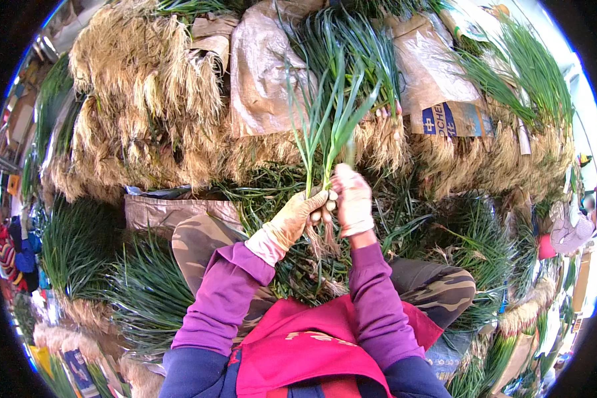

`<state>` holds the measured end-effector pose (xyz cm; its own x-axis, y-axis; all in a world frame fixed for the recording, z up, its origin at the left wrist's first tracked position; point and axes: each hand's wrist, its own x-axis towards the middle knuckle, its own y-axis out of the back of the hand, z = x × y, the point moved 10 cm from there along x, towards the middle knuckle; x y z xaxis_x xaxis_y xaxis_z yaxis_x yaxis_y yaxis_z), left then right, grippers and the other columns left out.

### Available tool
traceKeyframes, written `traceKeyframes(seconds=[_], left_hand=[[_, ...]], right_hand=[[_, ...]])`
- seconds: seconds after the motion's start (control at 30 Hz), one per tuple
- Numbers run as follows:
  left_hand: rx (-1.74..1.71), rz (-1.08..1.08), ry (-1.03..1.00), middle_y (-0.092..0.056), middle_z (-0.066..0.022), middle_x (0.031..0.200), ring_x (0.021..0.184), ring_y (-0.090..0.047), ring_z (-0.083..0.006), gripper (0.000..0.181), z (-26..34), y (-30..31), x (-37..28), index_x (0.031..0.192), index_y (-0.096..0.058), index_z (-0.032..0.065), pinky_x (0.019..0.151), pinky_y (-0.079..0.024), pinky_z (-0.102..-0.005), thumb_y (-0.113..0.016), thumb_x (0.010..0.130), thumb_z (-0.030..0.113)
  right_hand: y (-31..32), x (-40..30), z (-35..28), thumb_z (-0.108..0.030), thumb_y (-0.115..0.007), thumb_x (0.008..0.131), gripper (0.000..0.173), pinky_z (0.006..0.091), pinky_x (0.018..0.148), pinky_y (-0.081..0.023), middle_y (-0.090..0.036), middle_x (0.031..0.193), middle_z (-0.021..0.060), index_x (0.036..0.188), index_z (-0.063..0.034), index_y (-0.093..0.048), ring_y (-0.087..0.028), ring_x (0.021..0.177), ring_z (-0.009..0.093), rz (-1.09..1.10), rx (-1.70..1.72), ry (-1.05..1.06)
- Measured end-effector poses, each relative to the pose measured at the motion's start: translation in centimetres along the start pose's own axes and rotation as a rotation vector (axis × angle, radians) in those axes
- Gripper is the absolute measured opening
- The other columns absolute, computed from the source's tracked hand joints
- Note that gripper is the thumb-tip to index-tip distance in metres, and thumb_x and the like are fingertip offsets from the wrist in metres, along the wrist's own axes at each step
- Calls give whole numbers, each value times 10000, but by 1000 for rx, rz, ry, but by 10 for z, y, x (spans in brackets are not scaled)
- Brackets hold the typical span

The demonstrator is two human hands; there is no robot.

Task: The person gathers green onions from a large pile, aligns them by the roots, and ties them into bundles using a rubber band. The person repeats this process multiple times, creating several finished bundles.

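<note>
My left hand (289, 217), in a pale glove, grips a few spring onions (332, 155) just above their white bulbs. The green leaves stand up and fan away from me, while the thin brownish roots (320, 240) hang below the fingers. Close against the right side of the bulbs is my right hand (353, 201), gloved too and blurred by motion. Its fingers are curled, and a faint green streak shows above them; whether they pinch a leaf is unclear. Beneath both hands lies a litter of loose green leaves (298, 278) between my knees.
Ahead runs a high stack of spring onions with dry roots (139, 99) facing me, partly covered by woven plastic sacks (268, 74). Green bunches (149, 293) lie at my left, more greens (477, 244) at right. Other people (17, 248) appear at the rim.
</note>
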<state>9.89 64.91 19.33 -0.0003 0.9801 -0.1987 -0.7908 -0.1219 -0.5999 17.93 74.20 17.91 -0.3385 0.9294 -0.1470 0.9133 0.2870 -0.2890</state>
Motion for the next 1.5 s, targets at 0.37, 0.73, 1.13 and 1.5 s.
traceKeyframes(seconds=[0.37,0.73,1.13,1.5], left_hand=[[-170,-138,43,-451,39,615,550,-433,-91,326,-9,-11,-18,972,-587,20,760,-452,-305,-462,954,321],[-47,-31,-27,-509,30,643,570,-497,-86,312,38,-11,-42,971,-586,3,664,-518,-297,-506,945,304],[-216,185,-20,-302,95,571,458,-304,-28,324,44,37,-31,1123,-563,15,510,-384,-217,-535,933,276],[-47,198,88,-627,-3,699,444,-435,-43,203,-7,26,-13,981,-649,18,417,-367,-188,-652,859,180]], right_hand=[[-47,-44,-109,-45,-615,802,548,334,862,-466,-561,1196,114,1318,-75,-433,-571,1048,237,-282,-996,563],[36,12,-37,-254,-437,879,319,416,627,-510,-645,720,155,690,-84,-629,-646,678,276,-296,-1961,399],[0,52,44,-179,-674,802,172,293,565,-423,-626,737,76,839,-17,-633,-511,606,164,-271,-675,-20],[-36,-21,-22,-72,-563,891,126,285,728,-472,-654,924,72,986,-10,-618,-591,797,146,-563,-88,-31]])
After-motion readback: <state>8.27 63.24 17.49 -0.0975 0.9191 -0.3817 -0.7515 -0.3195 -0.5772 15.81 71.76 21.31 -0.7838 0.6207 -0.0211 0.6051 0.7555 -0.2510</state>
